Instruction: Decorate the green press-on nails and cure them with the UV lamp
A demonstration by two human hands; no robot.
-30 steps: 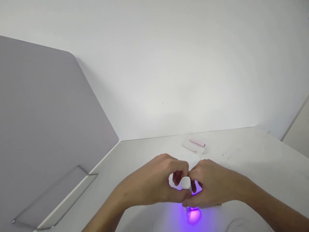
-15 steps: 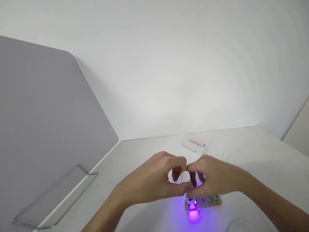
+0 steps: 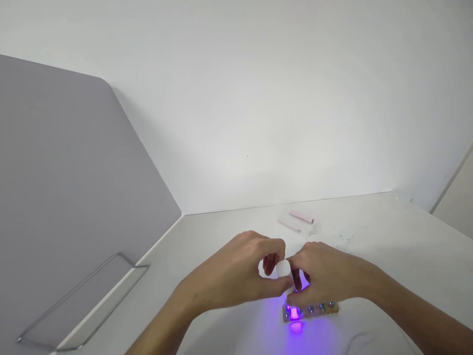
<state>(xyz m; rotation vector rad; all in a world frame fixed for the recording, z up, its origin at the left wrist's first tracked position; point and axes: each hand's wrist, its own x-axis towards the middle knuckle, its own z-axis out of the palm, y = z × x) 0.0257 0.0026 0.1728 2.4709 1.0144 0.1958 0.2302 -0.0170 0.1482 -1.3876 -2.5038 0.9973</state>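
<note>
Take the white lamp [image 3: 284,269] as the middle of a clock, with twelve straight ahead. It stood up between the two hands, and the little holder [image 3: 317,312] lay on the white table [image 3: 221,231] at five o'clock. The left hand [image 3: 244,271] pinched the lamp with thumb and first finger, its other fingers curled. The right hand [image 3: 328,271] pinched it from three o'clock, but I could not tell what its hidden fingers did.

If the thumbs slipped, the lamp might tip and bump the holder. If the hands wobbled, the purple light [image 3: 294,313] might miss its spot. A low right thumb might knock the shiny bits [image 3: 322,307].

There was one lamp and one holder. I counted three shiny bits in its right part; the glow hid the rest. Two pink sticks [image 3: 301,217] lay near twelve and one o'clock on one clear sheet [image 3: 311,229]. One wire loop [image 3: 118,254] was toward nine. The crumbs [image 3: 345,239] near two were too many to count.
</note>
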